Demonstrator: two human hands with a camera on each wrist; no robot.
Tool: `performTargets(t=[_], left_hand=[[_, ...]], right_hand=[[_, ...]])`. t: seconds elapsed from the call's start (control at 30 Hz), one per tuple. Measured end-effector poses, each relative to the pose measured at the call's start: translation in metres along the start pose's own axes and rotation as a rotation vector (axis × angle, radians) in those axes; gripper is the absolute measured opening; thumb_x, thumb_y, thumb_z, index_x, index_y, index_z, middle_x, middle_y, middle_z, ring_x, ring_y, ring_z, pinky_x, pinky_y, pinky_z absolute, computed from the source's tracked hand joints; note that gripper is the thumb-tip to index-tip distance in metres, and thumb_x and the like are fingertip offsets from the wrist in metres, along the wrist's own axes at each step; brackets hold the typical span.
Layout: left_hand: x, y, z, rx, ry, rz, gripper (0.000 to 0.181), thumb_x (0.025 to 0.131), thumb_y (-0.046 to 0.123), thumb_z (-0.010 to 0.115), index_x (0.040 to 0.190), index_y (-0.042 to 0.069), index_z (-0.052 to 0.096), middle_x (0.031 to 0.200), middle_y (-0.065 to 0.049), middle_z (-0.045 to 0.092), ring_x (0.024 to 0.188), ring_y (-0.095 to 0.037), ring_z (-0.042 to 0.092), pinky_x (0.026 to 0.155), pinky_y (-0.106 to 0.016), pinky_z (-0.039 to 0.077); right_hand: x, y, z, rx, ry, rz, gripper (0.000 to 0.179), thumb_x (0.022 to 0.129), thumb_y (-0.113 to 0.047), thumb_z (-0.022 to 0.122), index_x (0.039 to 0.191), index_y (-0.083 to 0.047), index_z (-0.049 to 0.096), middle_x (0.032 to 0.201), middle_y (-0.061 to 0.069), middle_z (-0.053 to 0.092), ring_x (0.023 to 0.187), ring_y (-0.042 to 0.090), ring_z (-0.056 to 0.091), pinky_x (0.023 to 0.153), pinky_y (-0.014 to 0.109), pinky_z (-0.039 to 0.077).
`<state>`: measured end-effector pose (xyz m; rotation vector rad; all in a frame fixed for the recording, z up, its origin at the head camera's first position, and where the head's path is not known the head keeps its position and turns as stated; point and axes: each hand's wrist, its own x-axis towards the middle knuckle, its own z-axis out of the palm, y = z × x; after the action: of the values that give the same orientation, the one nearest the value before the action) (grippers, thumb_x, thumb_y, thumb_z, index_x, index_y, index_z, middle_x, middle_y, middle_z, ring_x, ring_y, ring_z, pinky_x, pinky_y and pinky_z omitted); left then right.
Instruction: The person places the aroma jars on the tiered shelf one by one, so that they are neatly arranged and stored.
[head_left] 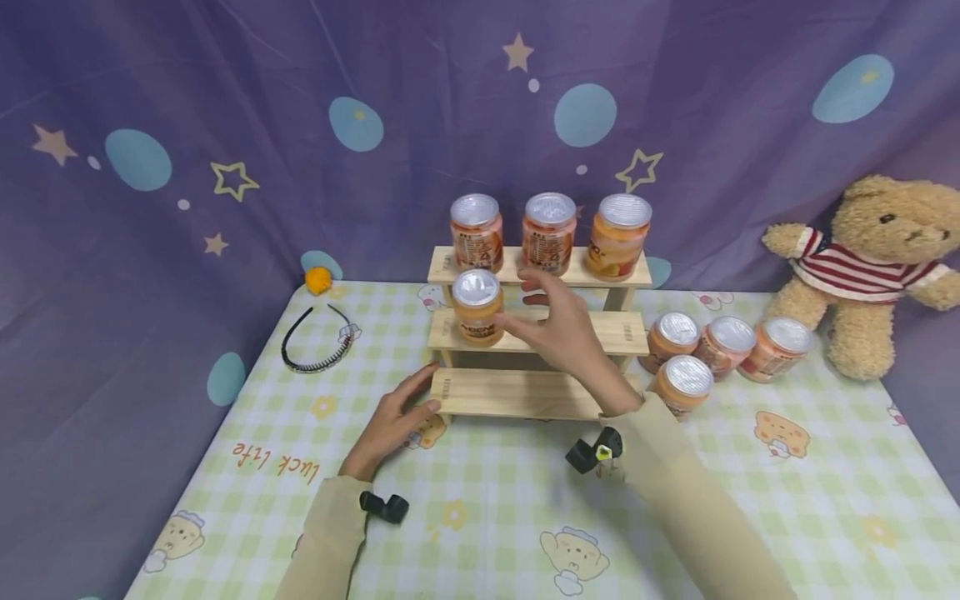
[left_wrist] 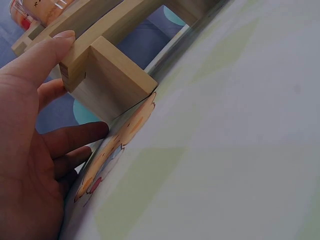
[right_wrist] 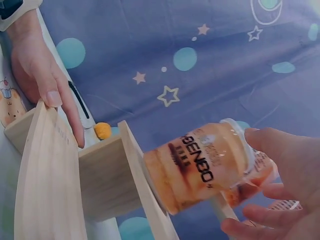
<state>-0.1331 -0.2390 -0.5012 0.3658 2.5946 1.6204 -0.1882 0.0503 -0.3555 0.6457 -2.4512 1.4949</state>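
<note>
The right hand [head_left: 567, 332], fingers parted and apparently holding nothing, hovers beside a jar [head_left: 477, 321] standing just left of the grip on the middle shelf [head_left: 618, 332], its likely smooth, stiff, weighty body best clasped below the lid [head_left: 476, 287].

A purple curtain [head_left: 450, 50], creased with soft folds, hangs behind and along both sides of a cloth-covered table [head_left: 495, 467] in green-and-white check. Blue ovals [head_left: 585, 115], small white dots [head_left: 533, 85], solid beige stars [head_left: 518, 52] and stars outlined in yellow pattern the curtain. Cartoon bears [head_left: 573, 560], flowers [head_left: 453, 514] and orange lettering [head_left: 276, 461] reading "luck life" decorate the cloth under soft, even light
</note>
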Motion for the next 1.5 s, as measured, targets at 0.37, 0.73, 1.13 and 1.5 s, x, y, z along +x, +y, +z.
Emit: performTargets(t=[0.37, 0.73, 1.13, 1.5], left_hand=[[-0.001, -0.001, 0.002, -0.005, 0.002, -0.028, 0.060, 0.098, 0.028, 0.065, 0.153, 0.021, 0.042, 0.161, -0.006, 0.040, 0.152, -0.031, 0.033, 0.126, -0.055, 0.021], [0.000, 0.000, 0.000, -0.010, 0.005, -0.012, 0.058, 0.098, 0.027, 0.065, 0.153, 0.023, 0.043, 0.161, -0.006, 0.040, 0.152, -0.032, 0.032, 0.126, -0.057, 0.020], [-0.001, 0.000, 0.001, -0.013, 0.005, -0.011, 0.059, 0.098, 0.026, 0.065, 0.153, 0.023, 0.043, 0.161, -0.005, 0.040, 0.152, -0.031, 0.032, 0.126, -0.055, 0.021], [-0.001, 0.000, 0.001, -0.002, 0.009, -0.007, 0.058, 0.098, 0.025, 0.065, 0.152, 0.023, 0.044, 0.161, -0.005, 0.040, 0.152, -0.031, 0.033, 0.126, -0.055, 0.022]], right_hand=[[-0.031, 0.012, -0.040, -0.016, 0.069, 0.124, 0.060, 0.087, -0.023, 0.079, 0.139, -0.006, 0.054, 0.124, 0.018, 0.067, 0.116, 0.035, 0.068, 0.087, 0.051, 0.062], [-0.073, 0.033, -0.088, -0.064, 0.254, 0.107, 0.050, 0.088, -0.013, 0.078, 0.133, -0.002, 0.059, 0.121, 0.020, 0.069, 0.100, -0.001, 0.067, 0.079, 0.004, 0.053], [-0.115, 0.067, -0.125, -0.121, 0.360, 0.181, 0.048, 0.086, -0.005, 0.077, 0.130, 0.002, 0.059, 0.104, -0.030, 0.060, 0.094, -0.015, 0.061, 0.078, -0.001, 0.048], [-0.151, 0.100, -0.135, -0.194, 0.360, 0.315, 0.050, 0.087, -0.016, 0.079, 0.131, 0.000, 0.058, 0.106, -0.034, 0.057, 0.095, -0.021, 0.056, 0.072, -0.001, 0.049]])
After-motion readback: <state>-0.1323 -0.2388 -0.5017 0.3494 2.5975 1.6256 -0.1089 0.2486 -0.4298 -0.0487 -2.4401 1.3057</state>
